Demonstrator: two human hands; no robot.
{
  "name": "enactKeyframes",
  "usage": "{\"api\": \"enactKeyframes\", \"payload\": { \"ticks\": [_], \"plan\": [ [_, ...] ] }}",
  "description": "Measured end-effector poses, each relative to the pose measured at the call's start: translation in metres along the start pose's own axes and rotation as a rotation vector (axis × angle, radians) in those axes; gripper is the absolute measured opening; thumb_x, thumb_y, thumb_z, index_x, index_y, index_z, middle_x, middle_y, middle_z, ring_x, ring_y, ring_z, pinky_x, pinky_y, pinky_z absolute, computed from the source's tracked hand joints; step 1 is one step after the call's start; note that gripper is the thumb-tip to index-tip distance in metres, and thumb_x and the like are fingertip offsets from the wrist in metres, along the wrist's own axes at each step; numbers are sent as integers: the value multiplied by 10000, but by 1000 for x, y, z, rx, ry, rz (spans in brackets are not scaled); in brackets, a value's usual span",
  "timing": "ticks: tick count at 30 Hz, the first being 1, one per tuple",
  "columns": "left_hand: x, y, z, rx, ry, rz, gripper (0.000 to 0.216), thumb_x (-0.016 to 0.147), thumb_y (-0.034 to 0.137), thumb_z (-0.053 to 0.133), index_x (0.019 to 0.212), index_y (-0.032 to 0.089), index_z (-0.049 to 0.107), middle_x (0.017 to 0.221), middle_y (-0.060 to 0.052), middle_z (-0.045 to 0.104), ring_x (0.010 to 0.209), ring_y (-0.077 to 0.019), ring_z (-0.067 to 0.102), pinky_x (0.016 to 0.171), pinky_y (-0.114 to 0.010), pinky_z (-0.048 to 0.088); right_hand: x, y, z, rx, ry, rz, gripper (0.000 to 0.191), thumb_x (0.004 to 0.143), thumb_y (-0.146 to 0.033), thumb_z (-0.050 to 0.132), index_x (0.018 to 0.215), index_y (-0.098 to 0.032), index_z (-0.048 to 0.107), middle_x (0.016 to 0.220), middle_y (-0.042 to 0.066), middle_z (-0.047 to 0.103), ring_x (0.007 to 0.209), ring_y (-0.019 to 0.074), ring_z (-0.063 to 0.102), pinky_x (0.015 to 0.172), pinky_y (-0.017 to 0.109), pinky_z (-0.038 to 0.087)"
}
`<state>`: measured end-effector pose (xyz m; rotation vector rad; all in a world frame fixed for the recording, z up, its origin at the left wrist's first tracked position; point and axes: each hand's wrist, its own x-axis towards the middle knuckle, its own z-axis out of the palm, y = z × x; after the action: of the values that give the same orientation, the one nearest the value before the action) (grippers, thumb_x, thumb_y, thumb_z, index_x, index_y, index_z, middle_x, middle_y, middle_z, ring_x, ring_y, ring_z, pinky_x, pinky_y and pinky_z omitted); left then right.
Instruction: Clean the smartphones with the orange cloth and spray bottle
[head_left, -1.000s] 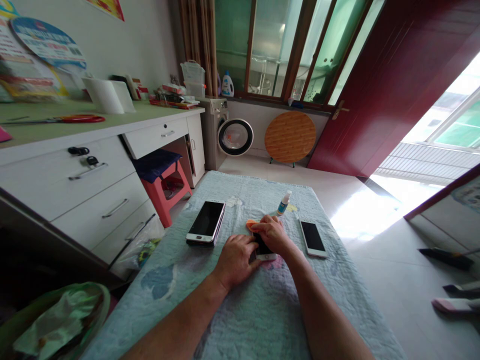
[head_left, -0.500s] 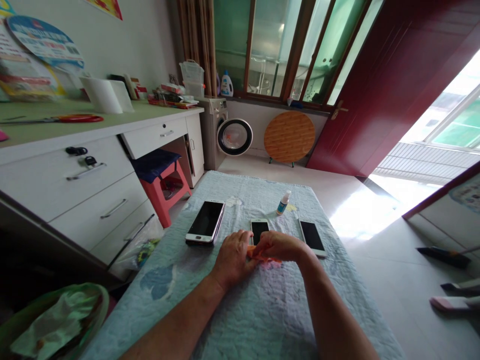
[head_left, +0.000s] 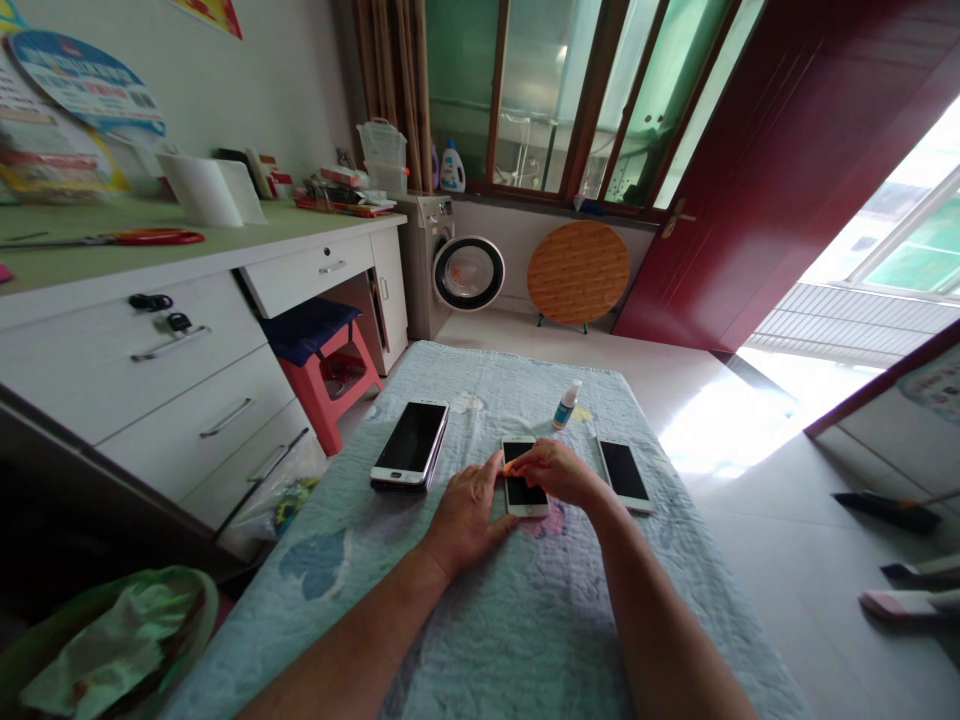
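Note:
A small white phone (head_left: 523, 488) with a dark screen lies flat in the middle of the cloth-covered table (head_left: 487, 620). My left hand (head_left: 469, 505) rests at its left edge, fingers against the side of the phone. My right hand (head_left: 553, 470) is over the phone's right side, fingers bunched around an orange cloth (head_left: 511, 464), of which only a small corner shows at the fingertips. A larger white phone (head_left: 411, 444) lies to the left, stacked on something dark. Another white phone (head_left: 624, 472) lies to the right.
A small spray bottle (head_left: 566, 405) stands beyond the phones. A white desk with drawers (head_left: 187, 350) runs along the left, with a red stool (head_left: 326, 365) under it. A green bag (head_left: 105, 640) sits at the lower left. Washing machine and a round folded table stand by the far wall.
My right hand with the orange cloth went from the phone's far end down to its near end, then back up over its right side. The phone's screen now shows more fully.

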<state>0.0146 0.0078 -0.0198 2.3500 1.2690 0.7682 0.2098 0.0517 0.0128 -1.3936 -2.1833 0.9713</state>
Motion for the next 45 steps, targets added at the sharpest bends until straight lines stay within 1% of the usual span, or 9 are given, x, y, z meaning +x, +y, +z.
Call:
{"api": "enactKeyframes", "payload": {
  "ticks": [4, 9, 13, 18, 21, 24, 29, 38, 45],
  "plan": [
    [0, 1, -2, 9, -15, 17, 766, 786, 500, 686, 1397, 157, 378, 1304, -151, 576, 1179, -318, 536, 1031, -498, 396, 5, 12, 5, -288, 277, 74, 265, 852, -168, 510, 914, -197, 765, 770, 47, 638, 748, 149, 552, 752, 261, 403],
    [2, 4, -6, 9, -26, 59, 555, 790, 539, 679, 1211, 189, 591, 1278, -104, 609, 1158, -300, 541, 1018, -463, 403, 5, 12, 7, -495, 352, 190, 266, 892, -208, 493, 1022, -210, 725, 931, 82, 606, 859, 181, 529, 817, 287, 368],
    [3, 9, -10, 10, -21, 56, 450, 813, 524, 661, 1123, 198, 642, 1239, -83, 637, 1122, -288, 557, 992, -446, 420, -1, -2, 4, -499, 227, 96, 223, 873, -177, 504, 885, -190, 726, 841, 58, 587, 801, 159, 510, 792, 272, 350],
    [3, 12, -12, -1, -8, 82, 459, 831, 545, 634, 1172, 239, 618, 1176, -55, 667, 1071, -271, 585, 950, -417, 452, -18, -29, -5, -361, -97, -88, 204, 806, -98, 509, 718, -172, 677, 696, -3, 555, 678, 108, 470, 673, 231, 320],
    [2, 8, -8, 21, 7, 46, 500, 828, 536, 637, 1206, 212, 598, 1170, -86, 665, 1077, -283, 589, 940, -429, 464, -32, -42, -9, -278, -224, -82, 206, 793, -106, 503, 677, -161, 664, 694, -6, 544, 627, 92, 456, 619, 222, 310],
    [2, 4, -4, 47, 9, 21, 555, 820, 518, 648, 1264, 194, 564, 1179, -108, 663, 1094, -297, 584, 940, -448, 468, -43, -46, -9, -252, -244, -74, 214, 784, -90, 499, 713, -167, 686, 736, 1, 556, 630, 90, 466, 619, 218, 314],
    [2, 4, -6, 55, -40, 49, 411, 820, 475, 669, 1151, 231, 659, 1295, -76, 620, 1153, -295, 558, 985, -464, 444, -44, -30, -6, -359, -88, -18, 244, 825, -100, 485, 750, -183, 701, 686, 5, 549, 698, 123, 481, 700, 246, 317],
    [4, 6, -9, 77, -65, 59, 386, 808, 407, 695, 1132, 198, 679, 1297, -96, 619, 1163, -308, 553, 999, -472, 433, -22, 4, 12, -466, 255, 163, 275, 934, -210, 447, 1114, -210, 654, 978, 68, 555, 901, 183, 474, 849, 291, 325],
    [2, 1, -5, 27, -22, 21, 599, 786, 445, 703, 1291, 172, 532, 1233, -125, 639, 1135, -304, 571, 978, -464, 448, -18, -10, 22, -537, 247, 134, 253, 960, -260, 433, 1070, -238, 660, 999, 75, 549, 915, 205, 443, 833, 304, 329]
  ]
}}
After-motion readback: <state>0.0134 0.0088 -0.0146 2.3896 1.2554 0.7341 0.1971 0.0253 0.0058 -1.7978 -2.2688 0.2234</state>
